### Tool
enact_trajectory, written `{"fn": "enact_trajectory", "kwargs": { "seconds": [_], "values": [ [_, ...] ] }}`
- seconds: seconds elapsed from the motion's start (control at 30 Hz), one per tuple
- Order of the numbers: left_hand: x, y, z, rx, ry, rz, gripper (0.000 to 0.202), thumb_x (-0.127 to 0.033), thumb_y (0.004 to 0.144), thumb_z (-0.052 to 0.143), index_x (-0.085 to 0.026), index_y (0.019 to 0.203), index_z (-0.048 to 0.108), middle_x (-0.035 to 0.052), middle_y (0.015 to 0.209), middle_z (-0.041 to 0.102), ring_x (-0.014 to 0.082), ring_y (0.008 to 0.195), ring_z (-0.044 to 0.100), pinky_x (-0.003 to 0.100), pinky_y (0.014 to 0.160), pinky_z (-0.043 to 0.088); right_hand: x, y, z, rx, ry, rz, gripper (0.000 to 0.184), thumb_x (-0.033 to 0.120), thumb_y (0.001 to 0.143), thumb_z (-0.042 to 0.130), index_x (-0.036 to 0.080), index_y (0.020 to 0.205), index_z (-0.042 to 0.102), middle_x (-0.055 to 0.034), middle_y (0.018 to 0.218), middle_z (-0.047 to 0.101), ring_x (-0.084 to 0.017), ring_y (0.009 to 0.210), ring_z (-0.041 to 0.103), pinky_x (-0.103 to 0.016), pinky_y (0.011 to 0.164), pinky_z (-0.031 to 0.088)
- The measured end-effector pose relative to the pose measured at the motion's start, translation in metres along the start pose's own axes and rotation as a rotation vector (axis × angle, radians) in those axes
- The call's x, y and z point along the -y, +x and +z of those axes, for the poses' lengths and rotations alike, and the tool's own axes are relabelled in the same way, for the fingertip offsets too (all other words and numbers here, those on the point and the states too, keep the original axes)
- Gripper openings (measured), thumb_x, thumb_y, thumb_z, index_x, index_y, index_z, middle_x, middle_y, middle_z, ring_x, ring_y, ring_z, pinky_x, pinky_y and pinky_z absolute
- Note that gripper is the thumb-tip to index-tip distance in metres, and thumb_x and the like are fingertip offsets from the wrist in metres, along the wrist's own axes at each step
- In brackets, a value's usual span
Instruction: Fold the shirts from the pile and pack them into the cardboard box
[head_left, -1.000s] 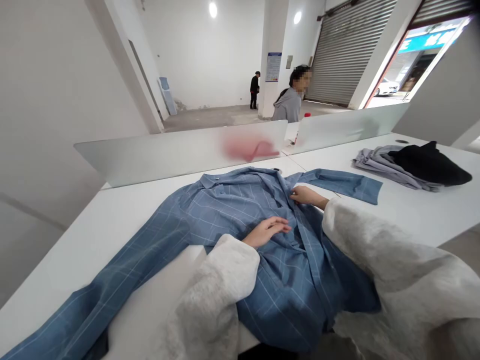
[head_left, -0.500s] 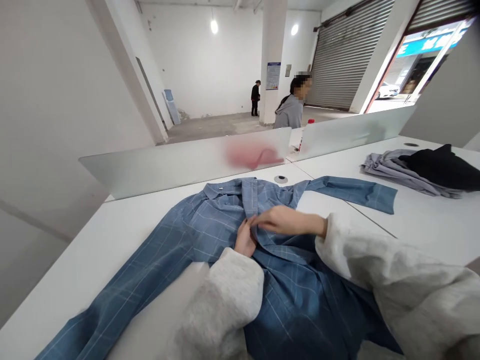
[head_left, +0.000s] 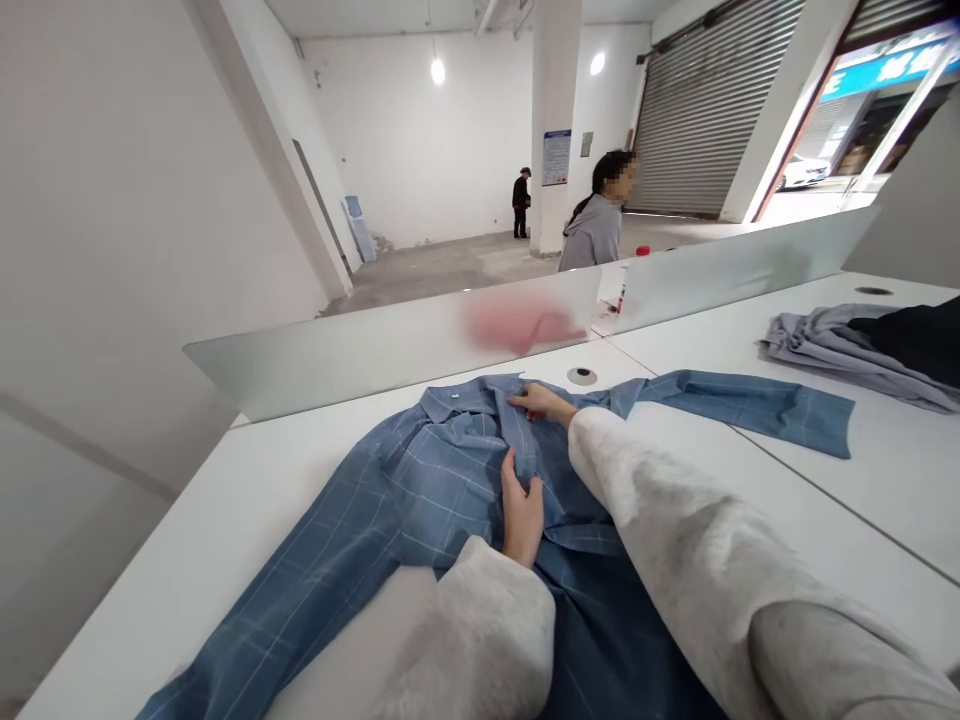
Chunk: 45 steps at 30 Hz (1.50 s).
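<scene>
A blue checked shirt (head_left: 442,480) lies spread on the white table, its collar at the far side and its sleeves stretched out to both sides. My left hand (head_left: 523,515) grips the front edge of the shirt at mid-chest, thumb on one side and fingers on the other. Higher up, close to the collar, my right hand (head_left: 546,402) pinches the same front strip. Part of the lower shirt is hidden under my right sleeve and arm.
Frosted dividers (head_left: 390,350) border the white table (head_left: 300,450) at the back. Folded grey and black clothes (head_left: 847,350) lie at the right. Beyond the divider is a person in grey (head_left: 596,230); another person in black (head_left: 521,205) stands farther away.
My right hand has moved up from beside my left hand to near the collar. My left hand has turned more upright on the shirt front. The view has shifted slightly.
</scene>
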<state>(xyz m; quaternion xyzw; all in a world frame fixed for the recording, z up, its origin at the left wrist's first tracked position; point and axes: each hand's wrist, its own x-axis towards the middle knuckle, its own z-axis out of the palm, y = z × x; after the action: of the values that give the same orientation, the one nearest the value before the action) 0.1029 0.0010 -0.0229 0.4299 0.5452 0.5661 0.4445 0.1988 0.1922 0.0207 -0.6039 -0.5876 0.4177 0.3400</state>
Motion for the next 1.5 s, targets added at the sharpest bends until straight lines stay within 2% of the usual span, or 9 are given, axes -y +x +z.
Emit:
{"fn": "enact_trajectory", "kwargs": {
  "seconds": [0.13, 0.23, 0.4, 0.53, 0.67, 0.87, 1.1, 1.3, 1.5],
  "values": [
    [0.000, 0.001, 0.001, -0.059, -0.178, -0.112, 0.028, -0.027, 0.080, 0.049, -0.019, 0.106, 0.053, 0.0065, 0.103, 0.062, 0.0173, 0.098, 0.057, 0.029, 0.090, 0.041, 0.012, 0.017, 0.021, -0.205, -0.002, -0.146, 0.010, 0.024, 0.077, 0.055, 0.019, 0.070, 0.048, -0.0017, 0.070, 0.058, -0.016, 0.070, 0.054, -0.027, 0.068, 0.043],
    [-0.005, -0.002, 0.003, -0.035, -0.330, -0.163, 0.012, -0.028, 0.076, 0.049, -0.021, 0.086, 0.053, -0.0021, 0.074, 0.056, 0.0126, 0.071, 0.052, 0.024, 0.069, 0.041, 0.023, 0.026, 0.038, -0.257, 0.012, -0.258, 0.006, 0.025, 0.077, 0.047, 0.019, 0.080, 0.049, -0.0022, 0.085, 0.059, -0.016, 0.081, 0.053, -0.028, 0.077, 0.042],
    [-0.010, -0.006, 0.004, 0.164, -0.246, -0.148, 0.011, -0.012, 0.061, 0.050, -0.019, 0.068, 0.054, -0.0034, 0.068, 0.053, 0.0122, 0.070, 0.045, 0.022, 0.067, 0.035, 0.006, 0.017, 0.072, -0.147, -0.013, -0.350, 0.017, 0.012, 0.062, 0.052, 0.020, 0.077, 0.051, 0.0014, 0.078, 0.059, -0.014, 0.076, 0.055, -0.026, 0.076, 0.044],
    [-0.008, -0.007, 0.004, 0.160, -0.174, -0.202, 0.004, -0.018, 0.064, 0.053, -0.018, 0.061, 0.056, -0.0011, 0.066, 0.054, 0.0154, 0.072, 0.046, 0.025, 0.069, 0.035, -0.011, 0.009, 0.073, -0.310, -0.027, -0.297, 0.031, 0.010, 0.066, 0.042, 0.017, 0.095, 0.049, -0.0063, 0.092, 0.058, -0.018, 0.085, 0.053, -0.033, 0.082, 0.043],
    [-0.007, -0.007, 0.005, 0.136, -0.137, -0.248, 0.005, -0.022, 0.064, 0.058, -0.018, 0.062, 0.058, -0.0004, 0.068, 0.056, 0.0169, 0.075, 0.047, 0.027, 0.071, 0.034, 0.004, 0.002, 0.066, -0.455, -0.173, -0.379, 0.038, 0.010, 0.071, 0.039, 0.013, 0.108, 0.047, -0.0152, 0.112, 0.052, -0.024, 0.104, 0.046, -0.038, 0.092, 0.035],
    [-0.008, -0.007, 0.003, 0.002, -0.278, -0.418, 0.012, -0.026, 0.064, 0.063, -0.019, 0.066, 0.053, -0.0021, 0.071, 0.054, 0.0165, 0.077, 0.048, 0.029, 0.072, 0.035, 0.039, -0.013, 0.085, -0.152, -0.799, -0.667, 0.025, 0.011, 0.080, 0.044, 0.015, 0.098, 0.062, -0.0153, 0.104, 0.060, -0.027, 0.101, 0.049, -0.039, 0.089, 0.035],
    [-0.005, -0.006, 0.006, -0.022, -0.266, -0.446, 0.013, -0.027, 0.067, 0.062, -0.019, 0.063, 0.052, -0.0022, 0.069, 0.053, 0.0166, 0.076, 0.048, 0.029, 0.071, 0.036, 0.032, -0.009, 0.074, -0.228, -0.969, -0.579, 0.034, 0.005, 0.085, 0.036, 0.013, 0.098, 0.067, -0.0217, 0.108, 0.061, -0.032, 0.110, 0.047, -0.053, 0.102, 0.018],
    [-0.007, -0.007, 0.005, -0.029, -0.127, -0.415, 0.017, -0.030, 0.070, 0.062, -0.021, 0.062, 0.049, -0.0012, 0.070, 0.055, 0.0173, 0.076, 0.048, 0.028, 0.070, 0.034, 0.027, -0.004, 0.093, 0.092, -0.628, -0.631, 0.028, 0.027, 0.091, 0.044, 0.014, 0.092, 0.069, -0.0132, 0.094, 0.067, -0.022, 0.090, 0.059, -0.032, 0.082, 0.042],
    [-0.020, -0.009, 0.005, 0.048, -0.140, -0.431, 0.016, -0.028, 0.070, 0.061, -0.021, 0.061, 0.049, -0.0005, 0.073, 0.056, 0.0180, 0.080, 0.049, 0.028, 0.071, 0.033, 0.020, 0.007, 0.099, 0.343, -0.265, -0.658, 0.014, 0.029, 0.078, 0.059, 0.018, 0.073, 0.067, 0.0001, 0.072, 0.063, -0.013, 0.067, 0.055, -0.023, 0.067, 0.040]
  ]
}}
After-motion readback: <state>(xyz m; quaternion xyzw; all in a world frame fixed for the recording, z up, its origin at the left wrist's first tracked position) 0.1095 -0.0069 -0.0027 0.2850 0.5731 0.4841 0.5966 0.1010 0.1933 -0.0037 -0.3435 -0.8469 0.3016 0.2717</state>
